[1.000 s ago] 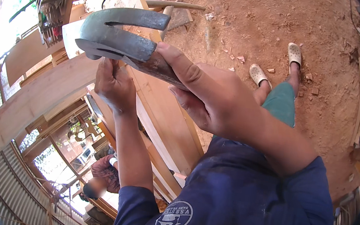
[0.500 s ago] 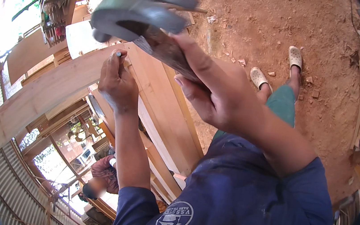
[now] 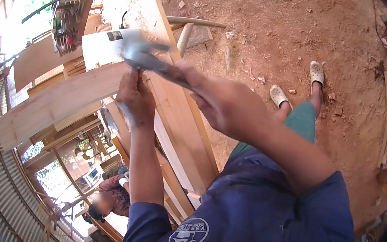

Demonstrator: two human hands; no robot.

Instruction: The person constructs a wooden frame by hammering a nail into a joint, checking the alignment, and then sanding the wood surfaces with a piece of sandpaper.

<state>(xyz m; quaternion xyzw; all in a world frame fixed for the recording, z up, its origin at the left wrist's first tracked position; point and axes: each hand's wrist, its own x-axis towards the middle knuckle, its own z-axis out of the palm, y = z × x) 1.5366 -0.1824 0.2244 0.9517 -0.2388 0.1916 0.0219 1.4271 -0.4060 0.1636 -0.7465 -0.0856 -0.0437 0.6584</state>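
Gripping a claw hammer [image 3: 139, 52], the right hand [image 3: 234, 106] reaches in from the right of the long board [image 3: 174, 123] in the head view. Its grip is closed around the hammer's handle, the thumb laid along it toward the head. The hammer head is blurred and hangs over the left edge of the long board, directly above the bunched fingertips of the left hand [image 3: 135, 99]. That left grip is narrow, its fingers folded together; the hammer covers their tips, so I cannot tell what, if anything, is pinched there.

To the left of the long board, a wide plank [image 3: 61, 100] stretches away from beside the left hand; how the two pieces meet is hidden. Also left of the long board, past the wide plank, a white sheet [image 3: 97, 46] shows behind the hammer. A co-worker in a dark red sleeve [image 3: 117, 194] is left of the long board's near end. To its right, pale clogs [image 3: 317, 72] stand on the earth floor [image 3: 262, 32].

The main risk, as I judge it, is a bruised left finger: the metal sits so close to the fingertips that a slightly off-line blow could land on them. A slack hold on the handle could let the head twist, and a glancing stroke could dent the wood.
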